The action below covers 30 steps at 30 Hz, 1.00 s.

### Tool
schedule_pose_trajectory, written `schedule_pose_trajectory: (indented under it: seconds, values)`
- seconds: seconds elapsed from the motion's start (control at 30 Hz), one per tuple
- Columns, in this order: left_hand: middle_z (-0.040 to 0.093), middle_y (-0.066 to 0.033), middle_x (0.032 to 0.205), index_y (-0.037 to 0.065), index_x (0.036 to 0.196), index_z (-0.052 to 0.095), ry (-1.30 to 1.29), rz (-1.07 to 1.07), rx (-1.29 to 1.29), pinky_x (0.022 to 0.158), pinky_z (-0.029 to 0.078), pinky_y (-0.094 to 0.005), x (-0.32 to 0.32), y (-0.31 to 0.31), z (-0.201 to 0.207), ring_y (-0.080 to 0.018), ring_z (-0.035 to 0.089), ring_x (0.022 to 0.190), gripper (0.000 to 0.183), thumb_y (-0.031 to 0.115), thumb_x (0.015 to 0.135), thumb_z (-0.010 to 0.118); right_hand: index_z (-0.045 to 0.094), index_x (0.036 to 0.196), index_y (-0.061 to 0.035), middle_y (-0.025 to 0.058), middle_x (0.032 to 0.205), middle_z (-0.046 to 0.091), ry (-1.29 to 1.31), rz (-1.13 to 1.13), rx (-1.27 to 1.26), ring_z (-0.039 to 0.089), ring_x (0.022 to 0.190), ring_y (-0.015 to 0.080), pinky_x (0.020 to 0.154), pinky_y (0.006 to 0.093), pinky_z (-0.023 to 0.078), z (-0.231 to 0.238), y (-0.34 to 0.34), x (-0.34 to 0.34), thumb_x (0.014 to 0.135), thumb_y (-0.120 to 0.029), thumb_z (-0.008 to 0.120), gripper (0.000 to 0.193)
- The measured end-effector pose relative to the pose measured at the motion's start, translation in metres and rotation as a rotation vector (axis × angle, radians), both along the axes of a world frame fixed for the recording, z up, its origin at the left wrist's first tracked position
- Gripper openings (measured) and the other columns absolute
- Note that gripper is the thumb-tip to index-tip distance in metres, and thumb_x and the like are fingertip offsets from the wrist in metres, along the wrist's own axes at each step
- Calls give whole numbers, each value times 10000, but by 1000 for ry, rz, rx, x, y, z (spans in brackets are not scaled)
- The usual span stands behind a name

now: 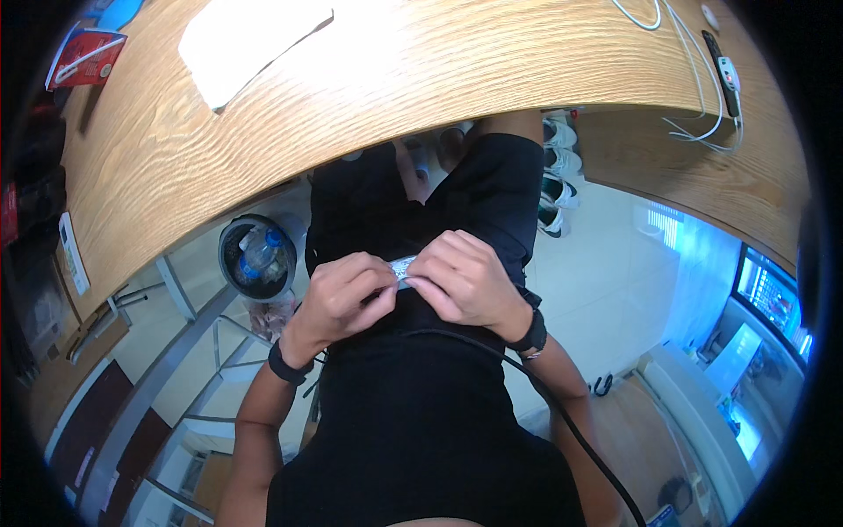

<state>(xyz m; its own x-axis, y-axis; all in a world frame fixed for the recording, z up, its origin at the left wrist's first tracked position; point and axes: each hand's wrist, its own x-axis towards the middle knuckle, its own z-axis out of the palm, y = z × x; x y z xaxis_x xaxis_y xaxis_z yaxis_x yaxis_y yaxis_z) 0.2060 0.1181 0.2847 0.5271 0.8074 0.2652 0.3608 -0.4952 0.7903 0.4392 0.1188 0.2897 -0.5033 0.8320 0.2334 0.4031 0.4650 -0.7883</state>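
Observation:
Over my lap, both hands meet at a small shiny silvery piece [401,267], partly covered by fingers; its exact kind I cannot make out. My left hand [347,296] pinches its left end between thumb and curled fingers. At the other end, my right hand [464,277] is closed on it in the same way, the thumb below. Each wrist wears a black band. A black cable [562,408] runs across my front and past my right forearm.
Ahead is a wooden desk [439,61] with a white sheet [250,39], a red box [88,57] and white cables [702,83] on it. A bin [230,241] holding plastic bottles stands at left below. Several shoes [559,162] line the floor at right.

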Motion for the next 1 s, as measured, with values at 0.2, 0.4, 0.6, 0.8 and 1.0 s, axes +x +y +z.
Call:
schedule_pose_trajectory:
  seconds: [0.2,0.4,0.6,0.8,1.0]
  values:
    - [706,-125,871,-2,875,686,-2,80,-159,638,588,-337,-2,3,9,-266,728,748,203,-7,746,843,685,914,-34,81,909,667,-26,-5,-9,605,815,245,726,357,473,-5,1,14,874,-97,754,101]
    - [709,-128,829,-7,846,700,-23,23,-95,640,595,-327,-9,0,-1,-261,741,761,200,15,749,873,693,889,-55,62,894,680,-88,17,45,620,803,231,715,341,472,-3,2,11,843,-104,781,111]
    - [722,-126,844,-8,836,716,-42,-3,-126,665,611,-329,-13,-1,-2,-252,757,797,196,31,746,887,740,902,-57,69,894,714,-15,-27,-24,640,811,218,717,336,485,-3,3,25,839,-156,813,138]
    - [764,-124,912,26,895,765,-71,-9,-259,760,620,-327,-22,5,3,-228,766,874,178,47,773,892,734,884,-33,88,896,723,-62,-50,-78,653,800,227,723,344,501,-4,1,46,817,-100,807,120]
    - [770,-128,919,14,907,760,-48,19,-267,719,601,-322,-24,4,5,-226,757,827,157,3,783,856,730,864,-40,92,861,711,-25,5,-39,652,771,236,714,351,480,-9,3,46,824,-54,762,54]
